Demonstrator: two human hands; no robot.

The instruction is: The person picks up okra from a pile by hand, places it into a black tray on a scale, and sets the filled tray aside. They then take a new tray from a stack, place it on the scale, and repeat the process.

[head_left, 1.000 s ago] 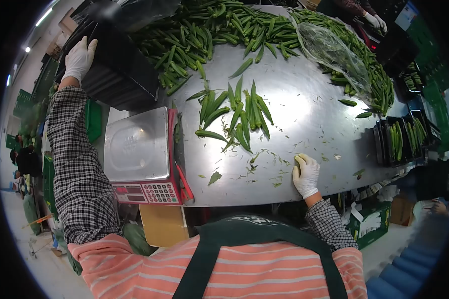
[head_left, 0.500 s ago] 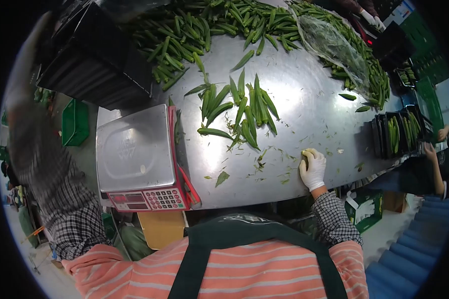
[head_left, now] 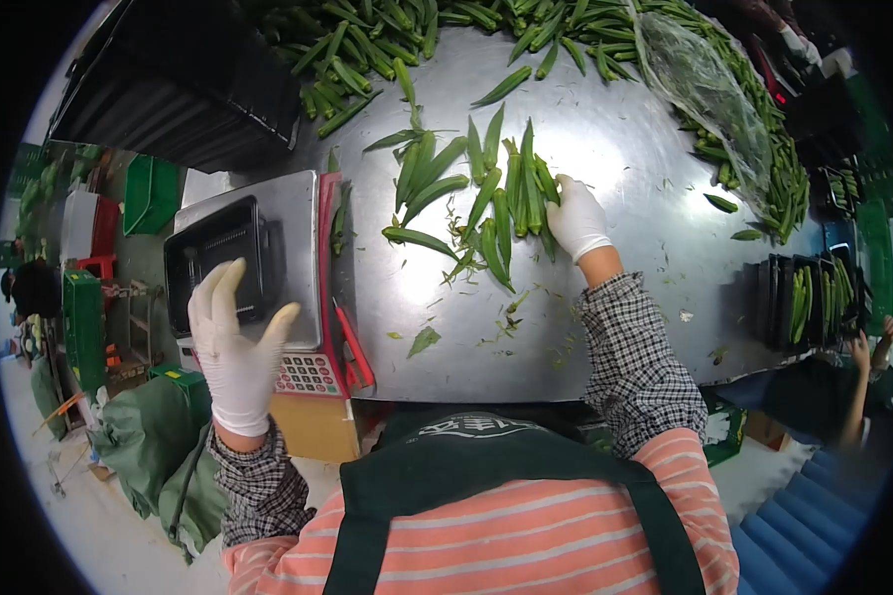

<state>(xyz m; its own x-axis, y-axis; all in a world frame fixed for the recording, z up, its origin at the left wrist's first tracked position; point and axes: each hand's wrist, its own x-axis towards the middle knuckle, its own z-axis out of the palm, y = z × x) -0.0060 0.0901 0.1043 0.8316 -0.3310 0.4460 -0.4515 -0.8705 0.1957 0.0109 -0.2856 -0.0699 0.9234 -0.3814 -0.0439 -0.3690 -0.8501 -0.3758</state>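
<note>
My left hand (head_left: 236,342), in a white glove, is open with fingers and thumb spread. It hovers over the near part of a black plastic tray (head_left: 213,253), which lies on the steel plate of a scale (head_left: 298,228). My right hand (head_left: 576,220), also gloved in white, has its fingers curled at the right edge of a small group of okra (head_left: 514,188). The outermost pods lie against its thumb and fingertips; the fingers partly hide the contact. Other okra pods (head_left: 432,183) lie loosely to the left of that group.
A large okra pile (head_left: 367,40) runs along the table's far side, partly under clear plastic film (head_left: 700,79). Stacked black trays (head_left: 184,89) stand at the far left. Filled trays (head_left: 804,297) stand at right, near another person's hand (head_left: 860,349). Trimmings litter the steel table (head_left: 466,362).
My left hand has come in from the far left to the scale, where a black tray now lies. My right hand has moved from the near table edge up and left to the okra.
</note>
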